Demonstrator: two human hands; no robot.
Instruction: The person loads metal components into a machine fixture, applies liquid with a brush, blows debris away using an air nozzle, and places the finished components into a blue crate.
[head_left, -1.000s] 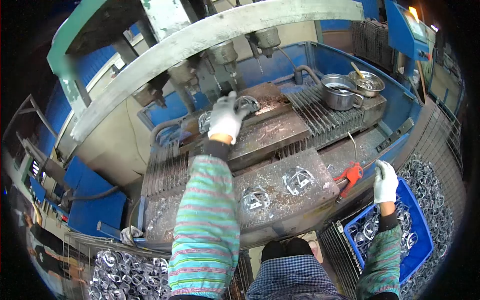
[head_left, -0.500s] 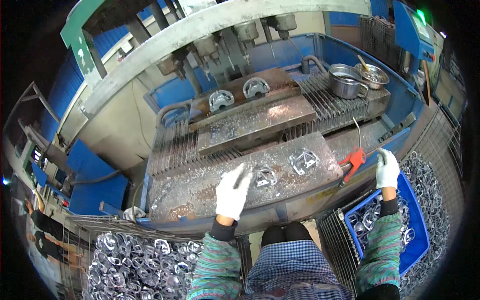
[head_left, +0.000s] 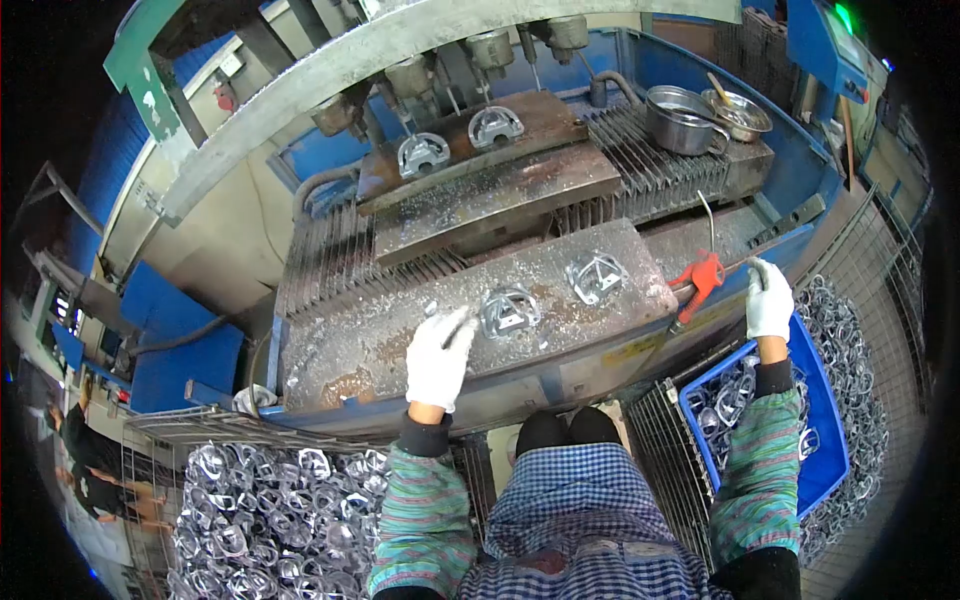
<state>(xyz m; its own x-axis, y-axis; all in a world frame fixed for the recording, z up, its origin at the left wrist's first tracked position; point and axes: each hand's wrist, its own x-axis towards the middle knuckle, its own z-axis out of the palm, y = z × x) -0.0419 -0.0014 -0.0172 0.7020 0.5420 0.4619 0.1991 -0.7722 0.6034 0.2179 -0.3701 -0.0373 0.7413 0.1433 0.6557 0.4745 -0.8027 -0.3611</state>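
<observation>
My left hand [head_left: 440,362], in a white glove, is over the front ledge [head_left: 390,340] of the machine with its fingers stretched and holding nothing. Just right of its fingertips lies a silvery arched metal casting [head_left: 510,312]. A second metal casting [head_left: 597,278] rests farther right on that chip-strewn ledge. My gloved right hand [head_left: 769,302] is at the machine's right front rim, its fingers loosely bent and nothing visible in them. A red air gun [head_left: 705,278] with a thin bent nozzle is left of it. Two more castings [head_left: 424,154] [head_left: 496,127] sit upright on the fixture under the drill heads.
Several drill heads [head_left: 490,52] hang above the fixture. A steel pot [head_left: 682,122] and a metal bowl [head_left: 742,115] stand at the back right. A blue bin [head_left: 822,440] with castings is below my right arm. Wire cages hold heaps of castings [head_left: 270,520]. Another person [head_left: 90,450] is far left.
The view has shifted, so the machine appears slightly higher and farther left. My left hand has come a little away from the nearer casting. My right hand's fingers have bent toward the rim.
</observation>
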